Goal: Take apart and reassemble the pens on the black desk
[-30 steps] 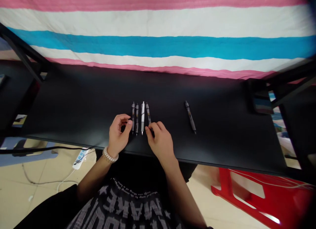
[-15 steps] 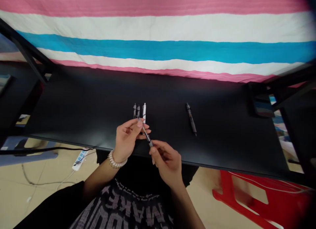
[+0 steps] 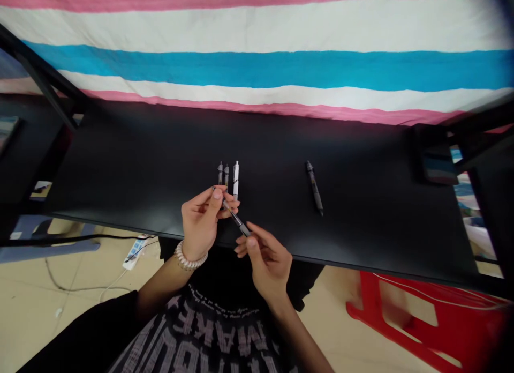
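Note:
My left hand (image 3: pixel 203 217) pinches the upper part of a slim dark pen (image 3: pixel 236 218) between thumb and fingers. The pen slants down to the right, and its grey lower end lies between the thumb and fingers of my right hand (image 3: pixel 270 259). Just beyond my left hand, a white pen (image 3: pixel 236 179) lies on the black table (image 3: pixel 160 164), with two dark pens (image 3: pixel 220 172) (image 3: pixel 226 176) beside it on the left. Their lower parts are hidden by my left hand. Another dark pen (image 3: pixel 314 188) lies alone to the right.
A black phone-like object (image 3: pixel 437 156) rests at the table's right end. Behind the table hangs a striped cloth (image 3: pixel 257 70). Black metal bars (image 3: pixel 44 73) stand at both sides. A red stool (image 3: pixel 373 303) and a white power strip (image 3: pixel 135 252) are below the front edge.
The view has shifted slightly. The held pen now slants more, and the fingers of my right hand are spread a little more around its lower end.

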`<state>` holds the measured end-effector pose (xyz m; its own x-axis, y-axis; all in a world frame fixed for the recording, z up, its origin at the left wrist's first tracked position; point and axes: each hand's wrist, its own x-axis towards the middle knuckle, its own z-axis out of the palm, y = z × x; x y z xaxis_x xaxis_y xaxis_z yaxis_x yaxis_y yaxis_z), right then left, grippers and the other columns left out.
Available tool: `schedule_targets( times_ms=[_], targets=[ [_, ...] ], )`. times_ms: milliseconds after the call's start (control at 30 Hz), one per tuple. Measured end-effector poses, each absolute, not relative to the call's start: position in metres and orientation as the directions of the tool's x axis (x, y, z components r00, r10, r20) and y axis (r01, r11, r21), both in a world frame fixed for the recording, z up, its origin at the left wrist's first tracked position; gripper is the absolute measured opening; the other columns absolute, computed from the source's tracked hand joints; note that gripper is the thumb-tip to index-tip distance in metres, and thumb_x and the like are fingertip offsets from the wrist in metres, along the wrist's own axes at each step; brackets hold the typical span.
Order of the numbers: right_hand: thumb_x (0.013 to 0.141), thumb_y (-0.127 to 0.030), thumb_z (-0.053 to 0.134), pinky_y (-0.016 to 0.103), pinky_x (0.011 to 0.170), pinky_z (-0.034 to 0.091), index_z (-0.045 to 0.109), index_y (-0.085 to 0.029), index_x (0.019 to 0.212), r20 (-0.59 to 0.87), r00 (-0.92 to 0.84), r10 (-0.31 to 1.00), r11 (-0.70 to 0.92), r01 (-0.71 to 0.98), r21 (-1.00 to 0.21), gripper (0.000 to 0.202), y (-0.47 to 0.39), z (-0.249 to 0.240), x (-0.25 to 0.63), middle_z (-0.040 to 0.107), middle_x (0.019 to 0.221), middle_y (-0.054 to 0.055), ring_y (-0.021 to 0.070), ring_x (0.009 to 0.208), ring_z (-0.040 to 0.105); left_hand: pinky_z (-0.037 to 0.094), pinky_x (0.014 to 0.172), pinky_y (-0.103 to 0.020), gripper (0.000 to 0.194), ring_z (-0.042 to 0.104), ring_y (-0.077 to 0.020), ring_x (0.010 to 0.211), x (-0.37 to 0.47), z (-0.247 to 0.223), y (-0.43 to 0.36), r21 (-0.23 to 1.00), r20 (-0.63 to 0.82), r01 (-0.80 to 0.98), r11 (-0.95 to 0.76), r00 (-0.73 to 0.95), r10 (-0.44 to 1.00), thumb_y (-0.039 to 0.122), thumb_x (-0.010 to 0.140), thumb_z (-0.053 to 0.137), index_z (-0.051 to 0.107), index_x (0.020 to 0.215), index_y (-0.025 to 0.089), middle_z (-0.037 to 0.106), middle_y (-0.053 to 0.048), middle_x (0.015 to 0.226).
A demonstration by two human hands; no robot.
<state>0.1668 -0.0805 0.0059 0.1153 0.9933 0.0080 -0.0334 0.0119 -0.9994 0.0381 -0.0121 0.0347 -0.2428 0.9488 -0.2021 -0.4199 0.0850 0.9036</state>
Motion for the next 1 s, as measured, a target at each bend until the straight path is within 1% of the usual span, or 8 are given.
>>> schedule_targets(
  times_ms=[133, 233, 333, 500, 600, 767, 900, 1000],
  targets=[
    [0.102, -0.028, 0.056, 0.024, 0.042, 0.059, 0.074, -0.021, 0.115, -0.084, 0.085, 0.993, -0.070, -0.149, -0.986, 0.024, -0.081, 0.005, 0.165, 0.074, 0.069, -0.001, 0.0123, 0.047, 0.068, 0.065, 0.067, -0.026, 0.026, 0.076, -0.0155, 0.072, 0.040, 0.031, -0.011, 0.901, -0.190, -0.431, 0.050, -0.289, 0.938, 0.039, 0.084, 0.078, 0.076, 0.094, 0.016, 0.076, -0.005, 0.081],
    [0.097, -0.016, 0.063, 0.024, 0.051, 0.063, 0.075, -0.025, 0.117, 0.209, 0.223, 0.952, 0.175, 0.164, -0.971, 0.025, -0.078, 0.001, 0.165, 0.075, 0.073, -0.001, 0.0114, 0.052, 0.069, 0.065, 0.067, -0.026, 0.028, 0.075, -0.0145, 0.069, 0.045, 0.029, -0.011, 0.877, -0.208, -0.479, 0.032, -0.319, 0.924, 0.041, 0.081, 0.081, 0.076, 0.091, 0.016, 0.076, -0.004, 0.080],
    [0.090, -0.004, 0.068, 0.025, 0.064, 0.067, 0.069, -0.029, 0.130, 0.569, 0.217, 0.793, 0.411, 0.499, -0.763, 0.048, -0.075, -0.009, 0.166, 0.080, 0.089, 0.003, 0.0141, 0.065, 0.075, 0.065, 0.068, -0.026, 0.030, 0.074, -0.0137, 0.068, 0.049, 0.029, -0.010, 0.845, -0.248, -0.534, 0.034, -0.335, 0.909, 0.042, 0.077, 0.084, 0.076, 0.089, 0.016, 0.076, -0.003, 0.079],
    [0.084, 0.000, 0.073, 0.026, 0.069, 0.067, 0.062, -0.023, 0.140, 0.772, 0.072, 0.631, 0.494, 0.730, -0.472, 0.061, -0.071, -0.024, 0.171, 0.081, 0.093, 0.006, 0.0179, 0.072, 0.078, 0.063, 0.066, -0.025, 0.030, 0.072, -0.0118, 0.064, 0.049, 0.029, -0.009, 0.825, -0.288, -0.564, 0.048, -0.345, 0.893, 0.041, 0.075, 0.086, 0.076, 0.085, 0.015, 0.073, -0.002, 0.075],
    [0.088, 0.000, 0.067, 0.027, 0.071, 0.067, 0.068, -0.027, 0.133, 0.764, 0.052, 0.643, 0.533, 0.686, -0.496, 0.052, -0.067, -0.022, 0.175, 0.080, 0.103, 0.006, 0.0181, 0.078, 0.078, 0.063, 0.066, -0.025, 0.028, 0.072, -0.0124, 0.065, 0.048, 0.026, -0.008, 0.828, -0.311, -0.558, 0.060, -0.366, 0.877, 0.039, 0.075, 0.086, 0.076, 0.084, 0.014, 0.073, -0.002, 0.075],
    [0.090, -0.014, 0.071, 0.034, 0.072, 0.068, 0.070, -0.025, 0.124, 0.420, 0.173, 0.891, 0.335, 0.373, -0.865, 0.036, -0.059, -0.007, 0.177, 0.079, 0.100, 0.005, 0.0189, 0.080, 0.077, 0.064, 0.069, -0.025, 0.027, 0.074, -0.0128, 0.070, 0.046, 0.025, -0.004, 0.823, -0.304, -0.568, 0.018, -0.414, 0.858, 0.039, 0.076, 0.085, 0.076, 0.087, 0.016, 0.075, -0.003, 0.078],
    [0.087, -0.015, 0.073, 0.037, 0.079, 0.067, 0.077, -0.026, 0.096, 0.344, 0.198, 0.918, 0.281, 0.289, -0.915, 0.015, -0.059, -0.001, 0.175, 0.075, 0.110, 0.006, 0.0203, 0.094, 0.075, 0.064, 0.069, -0.025, 0.028, 0.075, -0.0131, 0.071, 0.046, 0.027, -0.003, 0.818, -0.303, -0.575, 0.001, -0.430, 0.850, 0.040, 0.074, 0.086, 0.076, 0.087, 0.016, 0.075, -0.002, 0.078],
    [0.088, -0.018, 0.073, 0.035, 0.075, 0.067, 0.075, -0.025, 0.107, 0.256, 0.194, 0.947, 0.214, 0.214, -0.953, 0.021, -0.059, 0.000, 0.173, 0.074, 0.108, 0.007, 0.0201, 0.092, 0.075, 0.064, 0.069, -0.025, 0.029, 0.075, -0.0130, 0.071, 0.047, 0.028, -0.003, 0.817, -0.308, -0.576, 0.002, -0.434, 0.847, 0.040, 0.074, 0.086, 0.077, 0.087, 0.016, 0.076, -0.002, 0.078]
  ],
)
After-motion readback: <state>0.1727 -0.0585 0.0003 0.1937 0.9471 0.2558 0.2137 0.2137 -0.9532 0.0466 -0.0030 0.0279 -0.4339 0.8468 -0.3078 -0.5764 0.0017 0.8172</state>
